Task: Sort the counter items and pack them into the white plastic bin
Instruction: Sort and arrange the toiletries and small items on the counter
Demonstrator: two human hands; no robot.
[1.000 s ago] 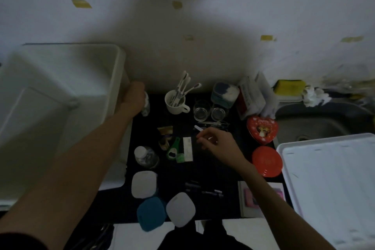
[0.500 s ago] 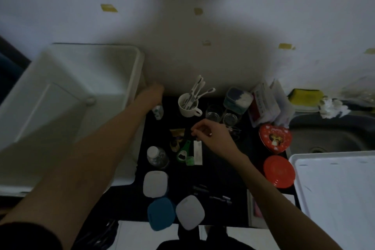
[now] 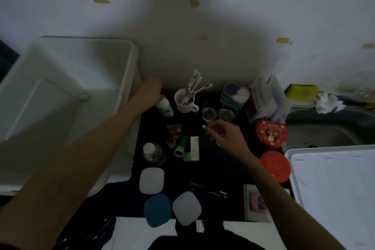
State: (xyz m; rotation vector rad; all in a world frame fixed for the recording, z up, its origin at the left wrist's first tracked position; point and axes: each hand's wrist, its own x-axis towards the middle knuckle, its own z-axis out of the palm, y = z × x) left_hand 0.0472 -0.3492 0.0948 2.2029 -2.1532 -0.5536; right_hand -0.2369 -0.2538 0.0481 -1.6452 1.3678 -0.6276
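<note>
The white plastic bin [image 3: 129, 71] stands tilted at the left of the dark counter. My left hand [image 3: 149, 93] grips the top of a small white bottle [image 3: 165, 107] next to the bin's right wall. My right hand [image 3: 223, 136] pinches a small white stick-like item [image 3: 204, 127] above the counter's middle, in front of two glass cups [image 3: 210, 110]. A white mug [image 3: 184, 101] holds several toothbrushes. A green opener [image 3: 179, 147], a white strip [image 3: 194, 148] and a clear bottle [image 3: 153, 152] lie below.
Two white lids [image 3: 151, 180] and a blue one [image 3: 157, 210] sit near the front edge. A red heart tin [image 3: 272, 133] and a red round lid [image 3: 275, 165] lie right. A sink [image 3: 328, 134] and a white tray [image 3: 334, 193] fill the right side.
My left hand has tipped the small white bottle and shifted slightly right along the bin. My right hand has lifted the small white item a little.
</note>
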